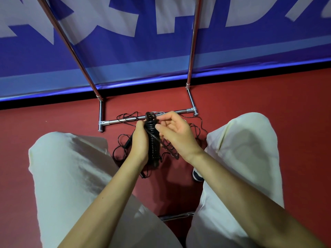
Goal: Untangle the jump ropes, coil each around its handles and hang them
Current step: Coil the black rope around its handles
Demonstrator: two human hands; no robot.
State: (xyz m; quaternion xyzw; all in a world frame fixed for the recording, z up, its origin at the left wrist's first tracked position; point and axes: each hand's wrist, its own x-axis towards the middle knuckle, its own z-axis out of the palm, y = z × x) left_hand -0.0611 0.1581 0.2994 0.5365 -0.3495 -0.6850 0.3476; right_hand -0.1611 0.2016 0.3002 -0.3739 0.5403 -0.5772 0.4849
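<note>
Red floor (250,97) under a blue banner (125,56), chrome rack base (143,117) ahead, left hand (138,140) clamped round the coiled black jump rope (152,140) above the knees, right hand (176,134) half open, fingertips pinching its cord, loose tangle (123,140) on the floor below.

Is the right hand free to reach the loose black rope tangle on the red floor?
Probably not yet: the right hand is pinching cord on the black coiled rope bundle, directly above the tangle.
</note>
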